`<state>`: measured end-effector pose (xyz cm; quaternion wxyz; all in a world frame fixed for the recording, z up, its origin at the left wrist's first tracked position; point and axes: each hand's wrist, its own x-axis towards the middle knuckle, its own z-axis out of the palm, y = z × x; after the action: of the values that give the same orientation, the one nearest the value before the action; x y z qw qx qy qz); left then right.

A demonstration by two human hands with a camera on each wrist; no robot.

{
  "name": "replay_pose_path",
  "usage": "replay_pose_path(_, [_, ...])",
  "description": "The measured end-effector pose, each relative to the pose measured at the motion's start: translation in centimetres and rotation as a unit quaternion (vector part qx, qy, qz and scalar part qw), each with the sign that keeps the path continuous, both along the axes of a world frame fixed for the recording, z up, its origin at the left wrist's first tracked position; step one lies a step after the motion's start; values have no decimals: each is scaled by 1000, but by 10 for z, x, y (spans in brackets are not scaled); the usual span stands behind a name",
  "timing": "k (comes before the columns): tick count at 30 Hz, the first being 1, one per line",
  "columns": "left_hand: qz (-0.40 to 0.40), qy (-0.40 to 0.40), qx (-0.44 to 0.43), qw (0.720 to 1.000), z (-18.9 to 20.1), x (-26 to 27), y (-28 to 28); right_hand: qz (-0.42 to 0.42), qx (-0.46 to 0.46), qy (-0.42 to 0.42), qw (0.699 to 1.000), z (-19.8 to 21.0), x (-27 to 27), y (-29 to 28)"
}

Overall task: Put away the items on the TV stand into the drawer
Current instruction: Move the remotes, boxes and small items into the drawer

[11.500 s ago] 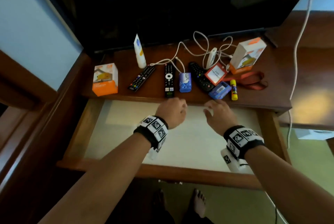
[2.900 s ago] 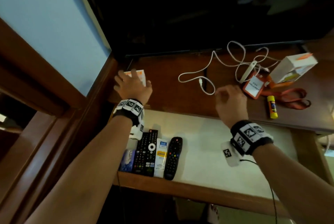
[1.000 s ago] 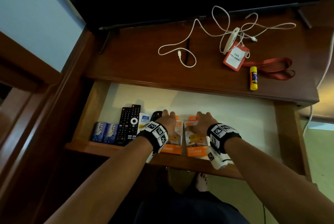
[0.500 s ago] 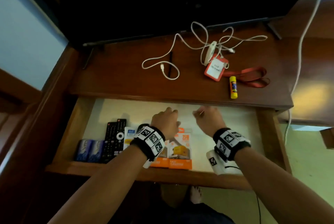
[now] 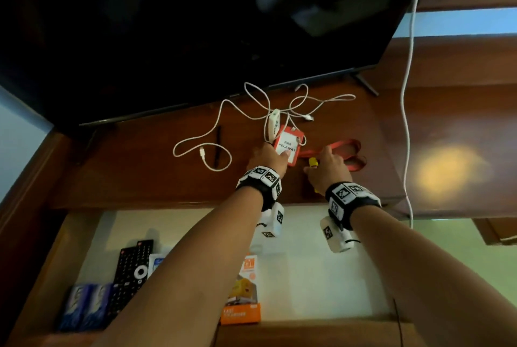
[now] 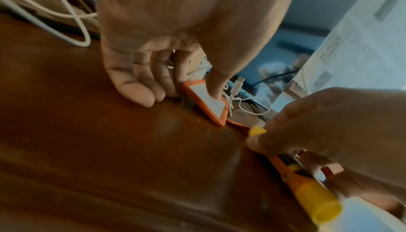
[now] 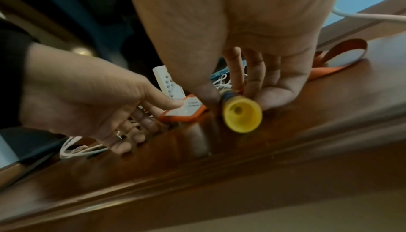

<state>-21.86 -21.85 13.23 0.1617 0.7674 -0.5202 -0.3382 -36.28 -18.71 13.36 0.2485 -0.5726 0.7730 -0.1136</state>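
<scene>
On the wooden TV stand top (image 5: pixel 145 176) lies an orange ID badge (image 5: pixel 289 142) (image 6: pixel 211 107) with a red lanyard (image 5: pixel 349 148). My left hand (image 5: pixel 279 155) (image 6: pixel 186 93) pinches the badge, thumb on its face and fingers at its left edge, tilting it up. Right beside it my right hand (image 5: pixel 316 163) (image 7: pixel 232 93) grips a yellow glue stick (image 5: pixel 312 162) (image 7: pixel 241 112) between thumb and fingers. A tangled white cable (image 5: pixel 221 120) with a white charger (image 5: pixel 272 122) lies behind the badge. The open drawer (image 5: pixel 307 262) is below my arms.
In the drawer lie black remotes (image 5: pixel 131 271), blue packs (image 5: pixel 84 302) and an orange box (image 5: pixel 243 290), all toward the left and front. The dark TV (image 5: pixel 195 24) stands over the back of the stand. Another white cable (image 5: pixel 405 94) hangs down at the right.
Both hands rose out of the drawer to the stand top. My left hand took hold of the ID badge and my right hand closed on the glue stick.
</scene>
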Motion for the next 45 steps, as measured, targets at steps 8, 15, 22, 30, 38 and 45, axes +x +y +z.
replay_pose_path(8, [45, 156, -11, 987, -7, 30, 30, 57, -65, -121, 989, 8, 1, 47])
replay_pose_path(15, [57, 268, -67, 959, -39, 85, 87, 230, 209, -142, 940, -47, 47, 121])
replay_pose_path(22, [42, 272, -49, 960, -42, 89, 75, 292, 353, -21, 888, -97, 85, 138])
replay_pose_path(30, [63, 284, -24, 956, -40, 87, 70, 255, 357, -60, 897, -112, 95, 136])
replay_pose_path(38, [15, 273, -16, 962, -14, 95, 75, 133, 115, -123, 977, -54, 70, 117])
replay_pose_path(45, [-75, 333, -98, 935, 88, 118, 90, 66, -296, -102, 947, 57, 32, 71])
